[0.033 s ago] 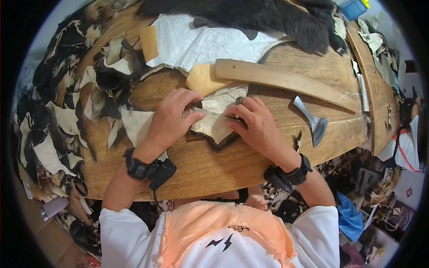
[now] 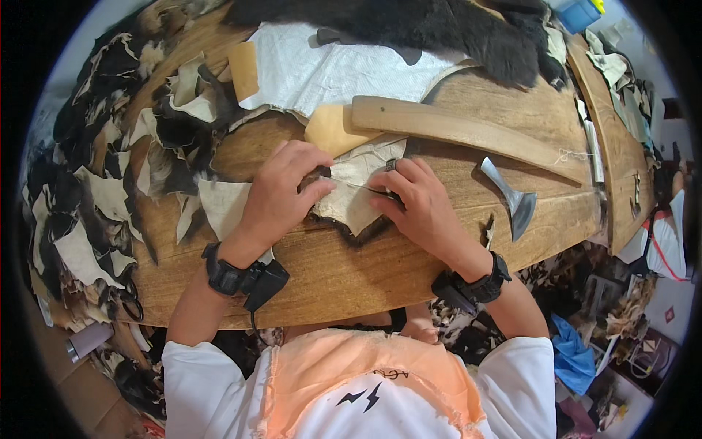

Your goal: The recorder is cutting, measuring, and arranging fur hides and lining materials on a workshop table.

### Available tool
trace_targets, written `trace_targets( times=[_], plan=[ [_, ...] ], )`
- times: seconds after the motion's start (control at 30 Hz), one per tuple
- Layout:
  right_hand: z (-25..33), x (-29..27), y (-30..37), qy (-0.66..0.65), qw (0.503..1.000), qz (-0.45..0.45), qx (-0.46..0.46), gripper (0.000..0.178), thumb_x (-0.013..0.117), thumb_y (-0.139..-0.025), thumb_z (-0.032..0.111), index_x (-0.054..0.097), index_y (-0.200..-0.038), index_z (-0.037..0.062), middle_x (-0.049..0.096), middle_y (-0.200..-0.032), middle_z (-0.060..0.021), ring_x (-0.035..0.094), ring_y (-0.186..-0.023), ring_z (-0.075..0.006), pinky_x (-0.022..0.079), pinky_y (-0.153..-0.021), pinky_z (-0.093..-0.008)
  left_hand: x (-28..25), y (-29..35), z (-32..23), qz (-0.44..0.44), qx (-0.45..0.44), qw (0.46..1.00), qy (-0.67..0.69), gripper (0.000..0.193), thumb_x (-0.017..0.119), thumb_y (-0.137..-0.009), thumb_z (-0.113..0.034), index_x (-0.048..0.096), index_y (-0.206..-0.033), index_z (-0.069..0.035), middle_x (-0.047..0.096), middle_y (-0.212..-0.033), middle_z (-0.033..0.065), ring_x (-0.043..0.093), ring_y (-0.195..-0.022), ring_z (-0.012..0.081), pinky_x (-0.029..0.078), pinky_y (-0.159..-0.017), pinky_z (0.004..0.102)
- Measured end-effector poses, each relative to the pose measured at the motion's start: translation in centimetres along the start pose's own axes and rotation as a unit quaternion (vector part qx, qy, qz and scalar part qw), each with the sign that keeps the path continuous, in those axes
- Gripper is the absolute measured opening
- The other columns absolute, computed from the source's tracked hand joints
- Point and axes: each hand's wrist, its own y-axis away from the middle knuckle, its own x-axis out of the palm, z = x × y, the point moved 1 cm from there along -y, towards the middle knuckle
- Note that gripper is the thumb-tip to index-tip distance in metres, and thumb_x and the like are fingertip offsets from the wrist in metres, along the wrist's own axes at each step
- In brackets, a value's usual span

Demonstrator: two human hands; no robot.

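A piece of fur hide (image 2: 355, 208), pale skin side up with a dark hairy edge, lies on the wooden table before me. My left hand (image 2: 287, 183) holds its left edge, thumb on the pale skin and fingers curled over the dark fur. On the other side my right hand (image 2: 411, 192) pinches at the hide's right part, with a metal ring thimble (image 2: 391, 165) on one finger. A thin dark line crosses the skin between my hands; thread, needle or seam, I cannot tell. What sits between my right fingertips is hidden.
A curved wooden board (image 2: 468, 135) lies beyond my hands, over a tan flat piece (image 2: 333, 130). To the right rests a metal fan-shaped blade (image 2: 515, 205). Hide scraps (image 2: 95, 194) pile up at the left. Dark fur (image 2: 468, 36) and a white sheet (image 2: 329, 69) cover the far side.
The thin line between my hands no longer shows near my left fingertips, which have shifted slightly. My right hand stays in place.
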Motion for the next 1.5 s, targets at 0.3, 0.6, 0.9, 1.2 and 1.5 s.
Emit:
trace_targets(
  times=[0.3, 0.6, 0.9, 1.2, 1.5],
  plan=[
    [0.0, 0.2, -0.1, 0.002, 1.000, -0.005, -0.003, 0.020, 0.066, -0.066, 0.007, 0.055, -0.083, 0.0054, 0.048, -0.077, -0.0088, 0.047, -0.075, -0.0275, 0.042, -0.067, -0.0360, 1.6, -0.6, 0.7, 0.003, 0.115, 0.993, -0.004, 0.017, 0.067, -0.066, -0.007, 0.064, -0.083, -0.007, 0.058, -0.087, 0.0048, 0.051, -0.086, 0.0236, 0.042, -0.076, 0.0336],
    [0.5, 0.7, -0.7, 0.016, 1.000, -0.017, 0.001, 0.018, 0.067, -0.067, 0.012, 0.055, -0.080, 0.0061, 0.048, -0.077, -0.0087, 0.047, -0.075, -0.0271, 0.041, -0.067, -0.0359, 1.6, -0.4, 0.1, 0.038, 0.082, 0.993, -0.080, 0.023, 0.067, -0.069, -0.012, 0.064, -0.091, -0.010, 0.056, -0.093, 0.0011, 0.049, -0.089, 0.0199, 0.037, -0.077, 0.0323],
    [0.3, 1.1, -0.8, -0.020, 0.999, -0.022, 0.035, 0.016, 0.065, -0.068, 0.009, 0.054, -0.079, 0.0055, 0.048, -0.076, -0.0092, 0.046, -0.075, -0.0277, 0.040, -0.067, -0.0362, 1.6, -0.4, 0.1, 0.031, 0.082, 0.992, -0.095, 0.018, 0.068, -0.070, -0.014, 0.067, -0.088, -0.013, 0.057, -0.090, -0.0033, 0.050, -0.085, 0.0156, 0.033, -0.076, 0.0317],
    [0.0, 1.6, -0.8, -0.048, 0.998, -0.034, 0.024, 0.017, 0.064, -0.068, 0.006, 0.052, -0.080, 0.0046, 0.047, -0.079, -0.0108, 0.045, -0.076, -0.0293, 0.039, -0.069, -0.0369, 1.9, -0.4, -0.1, 0.006, 0.065, 0.993, -0.095, 0.017, 0.068, -0.069, -0.016, 0.068, -0.086, -0.019, 0.056, -0.086, -0.0073, 0.049, -0.085, 0.0131, 0.029, -0.075, 0.0321],
    [-0.6, 2.4, -0.7, -0.048, 0.997, -0.064, 0.004, 0.016, 0.064, -0.067, 0.005, 0.051, -0.075, 0.0049, 0.048, -0.077, -0.0100, 0.046, -0.075, -0.0290, 0.039, -0.069, -0.0369, 2.0, -0.3, -0.4, 0.019, 0.051, 0.991, -0.122, 0.021, 0.067, -0.069, -0.017, 0.067, -0.089, -0.020, 0.056, -0.088, -0.0076, 0.048, -0.087, 0.0136, 0.028, -0.077, 0.0326]
  ],
)
